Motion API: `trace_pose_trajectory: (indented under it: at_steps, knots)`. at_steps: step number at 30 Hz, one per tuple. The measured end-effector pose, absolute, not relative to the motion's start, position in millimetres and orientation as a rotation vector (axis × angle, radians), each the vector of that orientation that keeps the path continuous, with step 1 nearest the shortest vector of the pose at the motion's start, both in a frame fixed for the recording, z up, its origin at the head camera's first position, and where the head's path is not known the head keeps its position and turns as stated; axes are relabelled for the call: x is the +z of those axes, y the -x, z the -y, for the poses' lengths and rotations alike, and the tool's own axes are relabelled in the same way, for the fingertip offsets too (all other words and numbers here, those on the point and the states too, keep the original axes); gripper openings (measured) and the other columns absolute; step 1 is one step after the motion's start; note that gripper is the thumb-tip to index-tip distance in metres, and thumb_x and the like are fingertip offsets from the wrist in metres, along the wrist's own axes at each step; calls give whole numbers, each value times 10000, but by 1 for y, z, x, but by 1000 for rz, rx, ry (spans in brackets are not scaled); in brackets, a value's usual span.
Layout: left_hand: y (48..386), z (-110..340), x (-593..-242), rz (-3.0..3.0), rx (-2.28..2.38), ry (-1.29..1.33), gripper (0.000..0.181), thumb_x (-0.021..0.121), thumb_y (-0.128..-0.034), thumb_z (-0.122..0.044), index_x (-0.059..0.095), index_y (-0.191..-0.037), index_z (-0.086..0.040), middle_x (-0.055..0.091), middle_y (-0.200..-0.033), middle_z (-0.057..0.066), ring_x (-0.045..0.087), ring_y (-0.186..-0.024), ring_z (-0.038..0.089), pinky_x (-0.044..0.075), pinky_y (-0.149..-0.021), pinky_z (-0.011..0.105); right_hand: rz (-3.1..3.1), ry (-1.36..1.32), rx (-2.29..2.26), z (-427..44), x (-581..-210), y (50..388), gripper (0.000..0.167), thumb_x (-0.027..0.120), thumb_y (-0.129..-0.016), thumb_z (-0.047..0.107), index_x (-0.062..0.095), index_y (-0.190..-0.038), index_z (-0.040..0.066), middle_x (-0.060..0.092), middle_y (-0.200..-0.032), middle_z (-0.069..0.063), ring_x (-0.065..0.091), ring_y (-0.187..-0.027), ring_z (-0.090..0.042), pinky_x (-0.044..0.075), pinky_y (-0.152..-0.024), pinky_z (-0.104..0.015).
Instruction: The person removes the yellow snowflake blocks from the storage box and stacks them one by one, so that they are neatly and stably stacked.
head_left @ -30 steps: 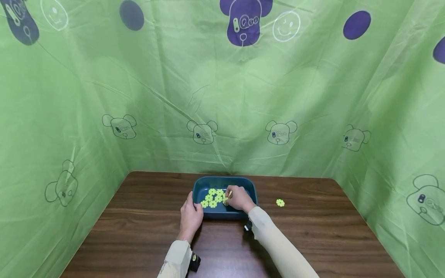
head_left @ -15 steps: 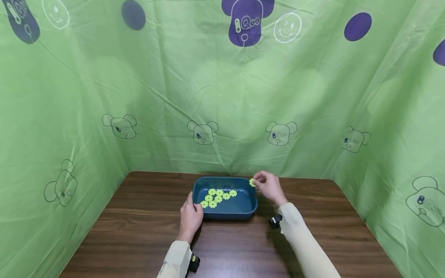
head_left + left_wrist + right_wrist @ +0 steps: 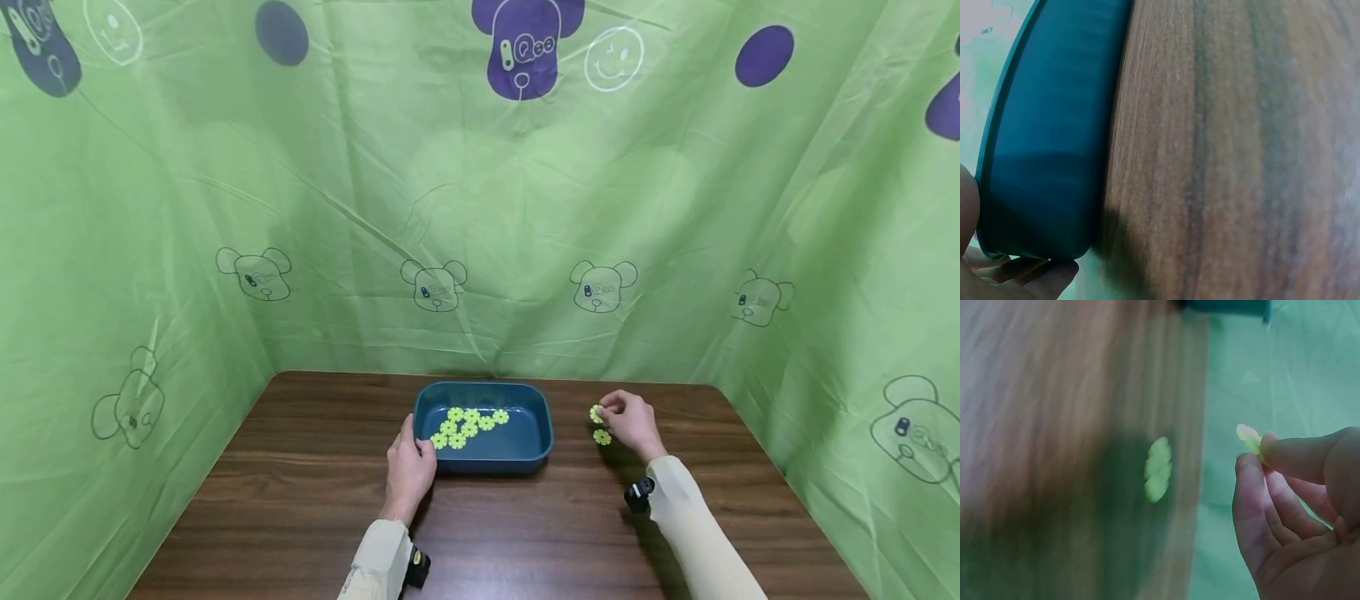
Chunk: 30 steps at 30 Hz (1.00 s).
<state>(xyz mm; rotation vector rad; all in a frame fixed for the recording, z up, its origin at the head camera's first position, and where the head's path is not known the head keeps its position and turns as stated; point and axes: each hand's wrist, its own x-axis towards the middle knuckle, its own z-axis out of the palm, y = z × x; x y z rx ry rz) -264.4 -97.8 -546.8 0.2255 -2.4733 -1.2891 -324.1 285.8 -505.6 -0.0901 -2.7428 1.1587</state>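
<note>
In the head view a dark teal plastic bin (image 3: pixel 528 427) stands on the table, with several yellow-green flower-shaped discs (image 3: pixel 457 427) lying inside toward its left. My left hand (image 3: pixel 409 473) grips the bin's left front corner; the left wrist view has the thumb at the rim and the fingers (image 3: pixel 1054 278) round the end wall. Right of the bin, my right hand (image 3: pixel 634 423) pinches one flower-shaped disc (image 3: pixel 1249 436) between thumb and fingertips, above the tabletop. A matching disc (image 3: pixel 602 437) lies flat on the wood just in front of it.
The brown wood-grain table (image 3: pixel 315 500) ends at a green printed curtain (image 3: pixel 517 333) at the back and on both sides. Each wrist carries a small black camera, such as the right wrist camera (image 3: pixel 640 495).
My right hand has left the bin with a flower-shaped disc pinched in it and moved right, over its rim, to beside the disc on the table. My left hand stays on the bin.
</note>
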Motion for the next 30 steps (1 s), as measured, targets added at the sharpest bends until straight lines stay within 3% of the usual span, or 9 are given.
trace_pose_trajectory:
  at_steps: [5,11,23,30]
  knots:
    - [265,98,-547,2472,-1277,-222,564,505,-965,-89,422,-1513,17,557,-1405,302,588,-1259,423,501,-1002,550,2754,168,1240,-296,-515,319,179,718,-915,88,681,-1011,-58,735,-885,-177,719,-722,-250,546,-577,-244]
    - [265,99,-546,2464,-1274,-212,565,498,-959,-85,427,-1508,24,565,-1391,309,592,-1248,439,507,-985,556,2788,161,1216,-302,-525,316,144,714,-915,86,692,-977,-42,723,-848,-167,692,-649,-196,544,-578,-251]
    - [264,98,-546,2486,-1285,-228,557,491,-972,-92,420,-1514,19,559,-1397,309,588,-1253,433,505,-993,555,2840,200,1244,-302,-535,316,151,678,-946,113,714,-1004,-22,730,-841,-132,673,-658,-170,543,-593,-290]
    - [265,98,-546,2473,-1276,-225,556,496,-969,-94,426,-1509,20,565,-1388,306,587,-1255,435,500,-1001,556,2888,173,1017,-304,-540,319,150,702,-927,186,748,-955,46,734,-901,-86,629,-791,-206,476,-672,-323]
